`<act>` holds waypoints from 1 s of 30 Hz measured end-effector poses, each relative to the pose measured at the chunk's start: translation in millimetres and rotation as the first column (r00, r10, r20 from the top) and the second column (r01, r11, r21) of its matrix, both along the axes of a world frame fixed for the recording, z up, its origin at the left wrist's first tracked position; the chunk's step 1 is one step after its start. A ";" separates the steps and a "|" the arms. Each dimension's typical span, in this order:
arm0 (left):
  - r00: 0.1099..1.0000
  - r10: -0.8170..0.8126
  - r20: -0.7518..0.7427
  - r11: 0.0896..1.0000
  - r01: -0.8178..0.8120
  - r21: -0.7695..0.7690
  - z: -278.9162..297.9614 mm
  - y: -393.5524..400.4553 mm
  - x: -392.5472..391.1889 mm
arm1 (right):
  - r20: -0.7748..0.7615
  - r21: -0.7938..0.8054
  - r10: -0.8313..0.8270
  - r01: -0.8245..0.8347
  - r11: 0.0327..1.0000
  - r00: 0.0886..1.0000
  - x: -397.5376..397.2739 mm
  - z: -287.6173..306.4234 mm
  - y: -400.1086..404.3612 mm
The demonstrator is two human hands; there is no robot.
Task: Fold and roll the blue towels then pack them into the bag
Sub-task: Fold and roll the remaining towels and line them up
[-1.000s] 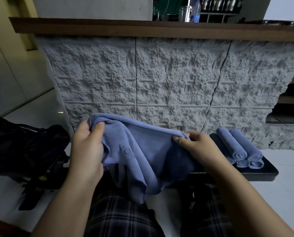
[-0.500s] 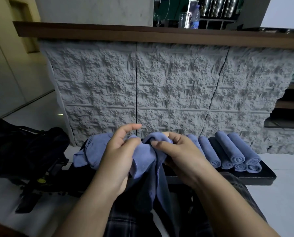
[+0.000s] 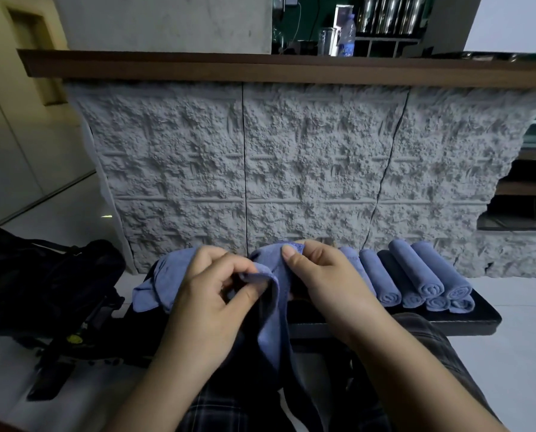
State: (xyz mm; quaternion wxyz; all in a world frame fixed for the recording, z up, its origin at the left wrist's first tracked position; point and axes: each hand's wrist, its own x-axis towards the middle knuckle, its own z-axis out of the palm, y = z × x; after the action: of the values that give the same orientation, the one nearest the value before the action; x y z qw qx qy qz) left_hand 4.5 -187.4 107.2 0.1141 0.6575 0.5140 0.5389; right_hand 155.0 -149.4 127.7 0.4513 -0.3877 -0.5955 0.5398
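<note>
Item: one loose blue terry-cloth towel [image 3: 271, 310], in hand, unfolded. It hangs in front of the person's lap, gathered at its top edge, with the tail falling between the knees over plaid trousers [image 3: 229, 410].

Left hand [image 3: 210, 294] — thumb and forefinger pinched shut on a fold of the hem, remaining fingers curled. Right hand [image 3: 322, 282] — thumb pressed down on the same hem at the neighbouring corner, clamped on the cloth. The two hands sit just beside each other, nearly touching.

Stock already done: a row of rolled blue towels [image 3: 416, 279] lying side by side at the right end of the low black bench [image 3: 466, 319], some stacked on others, spiral ends facing the person. A second loose blue cloth [image 3: 163, 282] lies crumpled near the bench's left end, behind the left hand.

Destination: soft black fabric bag [image 3: 42, 275] on the pale floor, left of the bench; whether it is open cannot be told.

Step in hand, as judged: finding the corners before the first fold. Handling note — slide the pinches apart along the hem until both corners are held, then lift so the cloth hangs flat. A twisted or bunched start probably gives a lopsided roll that will not match the finished row. Terry cloth grips itself, so shake once before folding.
</note>
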 end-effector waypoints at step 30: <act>0.996 0.007 0.094 1.000 -0.007 0.000 4.8 10.3 19.6 | 0.196 0.121 0.199 -0.225 0.967 0.960 10.3 9.0 -8.8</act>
State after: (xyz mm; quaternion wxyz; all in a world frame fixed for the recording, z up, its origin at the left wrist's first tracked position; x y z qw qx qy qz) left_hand 24.1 -177.1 112.0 0.1361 0.6297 0.5103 0.5697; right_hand 165.4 -158.1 136.7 0.3609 -0.3362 -0.7093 0.5036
